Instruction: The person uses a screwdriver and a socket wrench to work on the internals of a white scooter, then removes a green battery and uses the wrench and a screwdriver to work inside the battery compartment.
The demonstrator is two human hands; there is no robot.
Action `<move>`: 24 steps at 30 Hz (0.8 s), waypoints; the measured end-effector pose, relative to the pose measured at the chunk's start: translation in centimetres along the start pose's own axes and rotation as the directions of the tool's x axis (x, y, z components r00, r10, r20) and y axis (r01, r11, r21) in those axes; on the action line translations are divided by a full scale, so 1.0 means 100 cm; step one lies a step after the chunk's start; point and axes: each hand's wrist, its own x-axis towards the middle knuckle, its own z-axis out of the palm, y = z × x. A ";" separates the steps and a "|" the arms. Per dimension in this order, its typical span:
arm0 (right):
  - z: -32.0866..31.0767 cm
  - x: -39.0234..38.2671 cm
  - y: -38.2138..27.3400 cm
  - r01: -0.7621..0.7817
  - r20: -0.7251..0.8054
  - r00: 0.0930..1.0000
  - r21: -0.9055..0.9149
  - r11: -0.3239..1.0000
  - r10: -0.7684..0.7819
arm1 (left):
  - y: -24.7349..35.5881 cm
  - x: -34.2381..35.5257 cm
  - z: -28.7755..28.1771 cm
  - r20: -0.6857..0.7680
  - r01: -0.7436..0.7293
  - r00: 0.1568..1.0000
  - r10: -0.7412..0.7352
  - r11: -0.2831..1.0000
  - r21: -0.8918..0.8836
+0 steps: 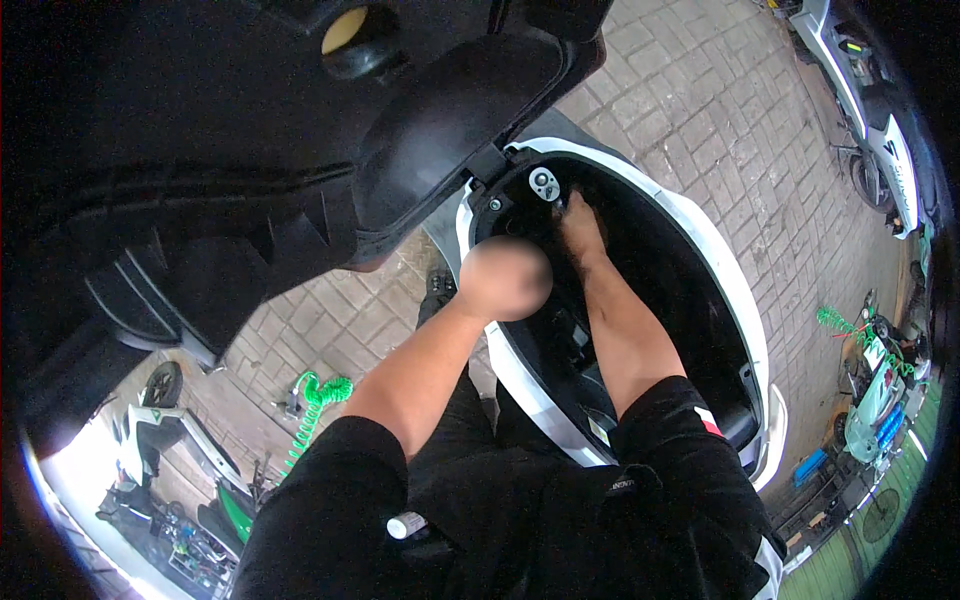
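Right hand (580, 228) inside black scooter compartment (660, 260)

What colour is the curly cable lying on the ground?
Bright green curly cable, clearest in the head view.

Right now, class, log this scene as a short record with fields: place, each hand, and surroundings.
place: paved brick ground, white scooter with its seat raised
left hand: left hand blurred, at the rim of the storage bay; grip cannot be told
right hand: right hand reaching inside the bay near a metal latch
surroundings: green coiled cable, other scooters parked
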 end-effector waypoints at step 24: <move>-0.001 -0.022 -0.037 -0.182 0.248 0.951 -0.044 0.982 0.187 | 0.000 0.000 0.004 -0.085 -0.051 0.995 0.050 0.999 -0.009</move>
